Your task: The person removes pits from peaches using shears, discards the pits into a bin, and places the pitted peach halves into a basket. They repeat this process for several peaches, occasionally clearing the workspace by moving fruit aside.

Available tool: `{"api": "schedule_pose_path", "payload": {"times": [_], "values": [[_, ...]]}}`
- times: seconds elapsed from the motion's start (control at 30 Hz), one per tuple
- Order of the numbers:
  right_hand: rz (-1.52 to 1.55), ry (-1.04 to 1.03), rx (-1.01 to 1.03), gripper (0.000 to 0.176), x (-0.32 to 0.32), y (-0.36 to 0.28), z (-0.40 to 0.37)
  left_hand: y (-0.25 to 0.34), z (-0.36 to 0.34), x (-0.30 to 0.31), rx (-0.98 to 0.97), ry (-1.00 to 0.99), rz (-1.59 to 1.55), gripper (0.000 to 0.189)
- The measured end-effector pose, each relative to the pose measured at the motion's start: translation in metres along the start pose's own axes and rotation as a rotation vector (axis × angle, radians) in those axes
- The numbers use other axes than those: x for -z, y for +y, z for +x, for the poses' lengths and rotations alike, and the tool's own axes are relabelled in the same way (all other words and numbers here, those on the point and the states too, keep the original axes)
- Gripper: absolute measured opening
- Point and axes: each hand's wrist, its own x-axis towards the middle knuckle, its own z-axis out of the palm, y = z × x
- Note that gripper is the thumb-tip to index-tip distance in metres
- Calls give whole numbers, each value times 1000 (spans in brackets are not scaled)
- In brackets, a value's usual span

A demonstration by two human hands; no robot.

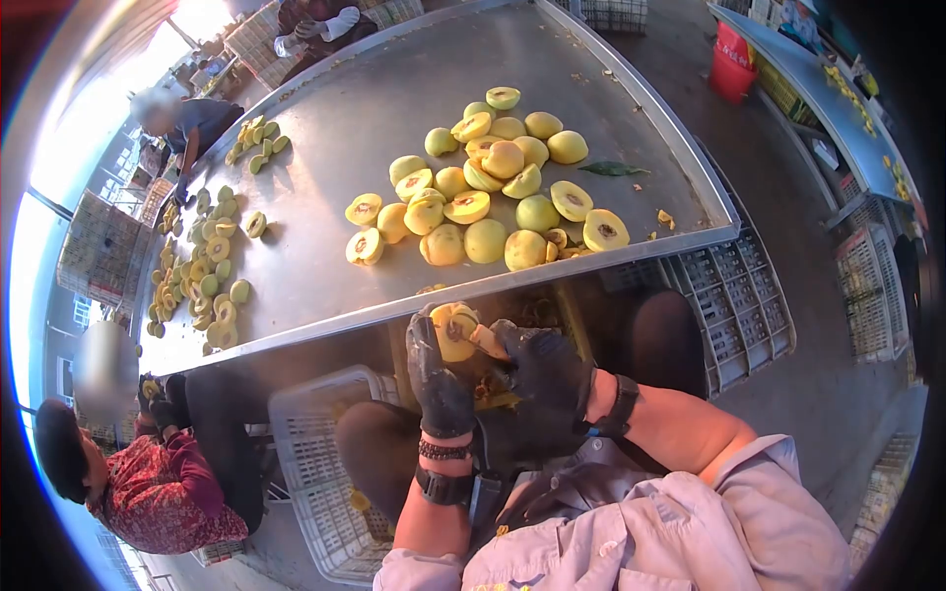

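Note:
My left hand, in a dark glove, is closed around a yellow peach half, its cut side and brownish centre showing. My right hand, also gloved, is closed on a short tool with a tan, wood-like handle. The tool's tip meets the cut face of the peach; its exact shape is hard to make out. Both hands are just below the near edge of the metal table. On the table before me lies a heap of peach halves, some cut side up.
A second group of peach halves lies at the table's left. A co-worker in a red patterned top sits to my left. Plastic crates stand beside me, one at left and one at right. A red bucket stands farther back.

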Motion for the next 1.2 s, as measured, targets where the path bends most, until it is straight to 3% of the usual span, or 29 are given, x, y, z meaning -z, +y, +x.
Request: {"api": "schedule_pose_path", "payload": {"times": [0.1,0.3,0.4,0.6,0.97,1.07,1.17,1.2], "values": [[-15,17,13,34,-3,3,-2,-1,2,-1,107,-14,-49,44],[-5,-25,-32,33,-5,-3,0,-2,1,-2,25,-18,135,44],[39,-62,-60,33,-8,-3,1,-10,4,5,-178,0,465,41],[99,-161,-92,34,-6,-3,6,-12,3,1,-354,80,629,39],[247,-433,46,40,12,11,12,-13,-1,15,-160,101,550,33],[281,-384,22,38,4,20,10,-15,1,16,-182,95,606,32],[24,-130,-28,36,-7,21,2,-17,4,13,-222,99,592,32],[122,-121,-51,36,-14,25,3,-17,4,13,-219,101,568,32]]}}
